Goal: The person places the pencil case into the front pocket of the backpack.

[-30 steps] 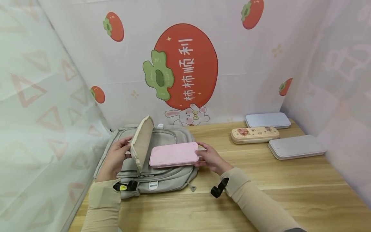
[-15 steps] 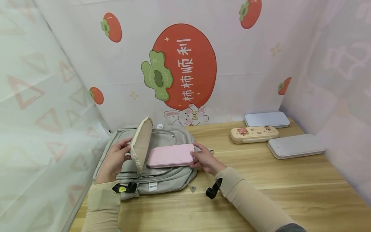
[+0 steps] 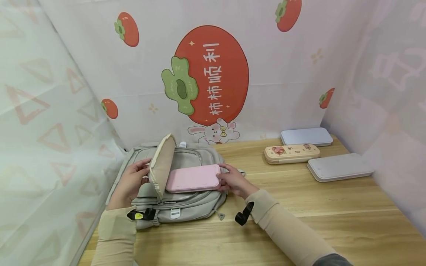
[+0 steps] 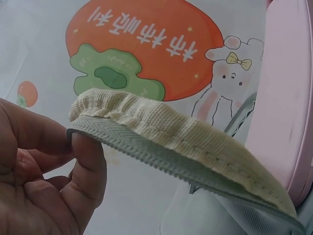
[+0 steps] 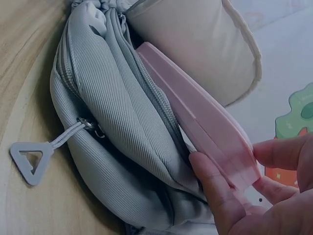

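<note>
A smooth pink round-cornered case (image 3: pixel 193 178) lies at a ribbed grey fabric backpack (image 5: pixel 112 98), its near end gripped by the right hand (image 3: pixel 234 181); the left hand (image 3: pixel 130 181) pinches a beige zip-edged cloth flap (image 3: pixel 162 166).

The head camera looks forward and down from above, while both wrist cameras, close in, share the pink case (image 5: pixel 200 116).

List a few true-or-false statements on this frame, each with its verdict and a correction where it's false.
1. The right hand holds the pink case. True.
2. Both hands hold the pink case. False: the left hand pinches the flap of the grey backpack.
3. In the head view, the pale blue case lies behind the cream case. True.
4. All the cases are inside the grey backpack. False: the grey case lies on the table.
</note>
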`<state>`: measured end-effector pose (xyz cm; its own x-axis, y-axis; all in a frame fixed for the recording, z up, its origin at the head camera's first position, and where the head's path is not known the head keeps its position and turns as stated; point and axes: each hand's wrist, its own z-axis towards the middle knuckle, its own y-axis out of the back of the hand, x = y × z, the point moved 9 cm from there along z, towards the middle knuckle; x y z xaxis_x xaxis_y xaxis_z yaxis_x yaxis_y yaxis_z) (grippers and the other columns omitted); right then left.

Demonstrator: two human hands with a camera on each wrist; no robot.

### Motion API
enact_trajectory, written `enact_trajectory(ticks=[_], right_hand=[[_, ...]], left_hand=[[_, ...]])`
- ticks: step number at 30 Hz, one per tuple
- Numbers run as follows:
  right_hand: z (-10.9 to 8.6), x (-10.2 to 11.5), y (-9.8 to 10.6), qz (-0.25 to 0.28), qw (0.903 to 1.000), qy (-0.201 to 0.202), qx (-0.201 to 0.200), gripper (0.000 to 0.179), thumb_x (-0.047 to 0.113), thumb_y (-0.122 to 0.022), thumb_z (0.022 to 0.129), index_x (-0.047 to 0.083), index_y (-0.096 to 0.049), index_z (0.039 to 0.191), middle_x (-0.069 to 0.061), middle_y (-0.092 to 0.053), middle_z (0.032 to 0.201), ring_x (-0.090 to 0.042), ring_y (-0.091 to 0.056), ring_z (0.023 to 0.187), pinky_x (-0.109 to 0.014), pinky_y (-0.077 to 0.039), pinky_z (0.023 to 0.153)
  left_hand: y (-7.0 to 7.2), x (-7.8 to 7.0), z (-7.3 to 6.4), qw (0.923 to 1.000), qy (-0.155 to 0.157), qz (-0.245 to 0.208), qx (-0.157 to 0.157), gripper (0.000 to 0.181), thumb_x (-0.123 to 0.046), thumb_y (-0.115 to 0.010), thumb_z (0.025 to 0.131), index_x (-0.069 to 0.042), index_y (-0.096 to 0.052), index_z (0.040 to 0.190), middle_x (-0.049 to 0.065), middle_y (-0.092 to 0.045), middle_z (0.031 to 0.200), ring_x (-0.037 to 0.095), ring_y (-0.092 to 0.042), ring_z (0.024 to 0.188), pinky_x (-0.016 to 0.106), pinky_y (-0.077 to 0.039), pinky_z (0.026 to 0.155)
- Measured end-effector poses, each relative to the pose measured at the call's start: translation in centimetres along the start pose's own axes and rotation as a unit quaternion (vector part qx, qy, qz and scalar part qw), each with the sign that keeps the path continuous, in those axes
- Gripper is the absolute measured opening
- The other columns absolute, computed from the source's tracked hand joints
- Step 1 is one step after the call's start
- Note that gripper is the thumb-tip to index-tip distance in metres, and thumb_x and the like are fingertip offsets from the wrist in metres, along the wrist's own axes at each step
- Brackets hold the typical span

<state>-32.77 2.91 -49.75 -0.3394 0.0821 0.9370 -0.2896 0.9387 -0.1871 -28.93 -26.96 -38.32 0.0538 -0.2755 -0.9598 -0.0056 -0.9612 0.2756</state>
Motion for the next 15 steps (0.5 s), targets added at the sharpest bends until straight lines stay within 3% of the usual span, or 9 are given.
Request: enact_trajectory(ticks=[7,15], right_hand=[[0.4,0.4,-1.8,0.018,0.9996,0.002,0.021,0.057,-0.004,-0.053,0.104,0.001,-0.036,0.158,-0.020,-0.063,0.106,-0.020,-0.068,0.076,-0.030,-0.060,0.063],[1.0,0.5,-3.7,-0.005,0.9997,0.006,0.025,0.057,-0.003,-0.055,0.103,0.003,-0.037,0.158,-0.022,-0.060,0.111,-0.023,-0.069,0.082,-0.032,-0.060,0.065]], left_hand=[[0.2,-0.1,0.1,0.9999,-0.002,-0.012,-0.004,0.048,0.002,-0.039,0.109,0.012,-0.033,0.155,0.002,-0.055,0.105,0.006,-0.058,0.086,0.024,-0.054,0.068],[0.1,0.0,0.0,0.9997,0.006,-0.023,-0.006,0.049,0.002,-0.040,0.108,0.012,-0.031,0.155,0.003,-0.051,0.103,0.005,-0.057,0.084,0.023,-0.054,0.066]])
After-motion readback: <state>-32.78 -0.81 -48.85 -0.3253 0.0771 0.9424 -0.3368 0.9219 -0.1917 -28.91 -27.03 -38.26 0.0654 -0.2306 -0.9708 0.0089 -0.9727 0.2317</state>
